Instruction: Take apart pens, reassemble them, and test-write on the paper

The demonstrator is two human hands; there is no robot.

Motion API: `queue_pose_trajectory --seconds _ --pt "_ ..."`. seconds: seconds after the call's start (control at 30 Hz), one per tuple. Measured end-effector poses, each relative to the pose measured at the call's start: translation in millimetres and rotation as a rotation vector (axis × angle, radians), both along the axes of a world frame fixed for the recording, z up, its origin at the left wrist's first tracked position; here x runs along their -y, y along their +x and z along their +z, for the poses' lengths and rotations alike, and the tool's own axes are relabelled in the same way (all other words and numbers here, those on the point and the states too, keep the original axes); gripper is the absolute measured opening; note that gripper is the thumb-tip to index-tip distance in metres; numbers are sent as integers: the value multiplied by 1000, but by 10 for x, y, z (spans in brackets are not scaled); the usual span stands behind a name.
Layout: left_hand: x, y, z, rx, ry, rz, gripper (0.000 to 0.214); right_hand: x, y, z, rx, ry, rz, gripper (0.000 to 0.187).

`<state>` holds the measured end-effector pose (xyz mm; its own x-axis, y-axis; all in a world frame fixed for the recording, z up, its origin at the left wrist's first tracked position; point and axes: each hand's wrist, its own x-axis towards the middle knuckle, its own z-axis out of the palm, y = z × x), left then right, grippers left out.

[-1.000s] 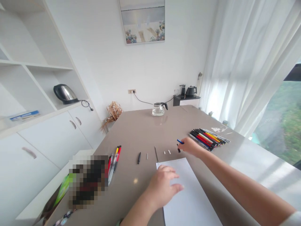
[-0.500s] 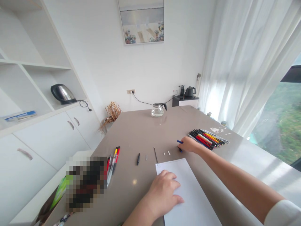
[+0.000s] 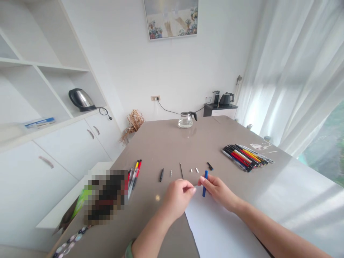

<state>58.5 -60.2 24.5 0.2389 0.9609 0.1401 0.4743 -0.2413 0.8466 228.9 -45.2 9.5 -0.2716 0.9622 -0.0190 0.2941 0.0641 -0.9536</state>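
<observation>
My right hand (image 3: 219,191) is closed around a blue pen barrel (image 3: 205,184), held upright above the top of a white paper sheet (image 3: 215,222). Close beside it, my left hand (image 3: 178,199) pinches thumb and forefinger together. A thin pale bit shows at those fingertips, too small to name. Beyond the hands lie loose pen parts: a black tapered piece (image 3: 161,175), a small clear piece (image 3: 171,173), a thin dark rod (image 3: 181,170), two small white pieces (image 3: 197,170) and a black-and-blue piece (image 3: 210,166).
Many pens (image 3: 245,157) lie in a row at the right. Several more pens (image 3: 135,177) are at the left, beside a blurred dark item (image 3: 107,197) and a bead string (image 3: 71,243). A glass pot (image 3: 185,120) stands at the table's far end.
My right hand has come back toward me with the blue barrel, leaving the black-and-blue piece on the table. My left hand has risen from lying on the paper into a pinch near it.
</observation>
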Motion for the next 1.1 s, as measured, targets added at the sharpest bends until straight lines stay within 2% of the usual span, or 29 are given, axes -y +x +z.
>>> queue_pose_trajectory --seconds 0.2,0.37,0.47,0.53,0.6,0.67,0.77,0.87,0.97,1.1 --pt "-6 50 17 254 -145 29 26 -27 -38 -27 84 115 138 27" --pt "33 106 48 267 -96 15 28 50 -135 -36 236 277 147 23" --pt "25 116 39 302 -68 33 20 97 -159 35 312 315 185 22" --pt "-5 95 39 411 -135 66 20 115 -105 132 381 327 220 22" --pt "-53 45 49 564 -222 124 22 116 5 237 455 363 304 31" --pt "-108 -27 61 701 -269 186 23 103 131 308 520 383 490 44" --pt "-178 -132 68 824 -291 248 24 92 222 303 631 278 699 68" --pt "-215 -185 64 880 -287 282 23 127 135 224 673 229 674 78" --pt "-230 -192 65 897 -284 292 23 186 -7 172 681 259 597 78" --pt "-236 -191 65 894 -286 287 22 221 -67 178 694 298 581 76"
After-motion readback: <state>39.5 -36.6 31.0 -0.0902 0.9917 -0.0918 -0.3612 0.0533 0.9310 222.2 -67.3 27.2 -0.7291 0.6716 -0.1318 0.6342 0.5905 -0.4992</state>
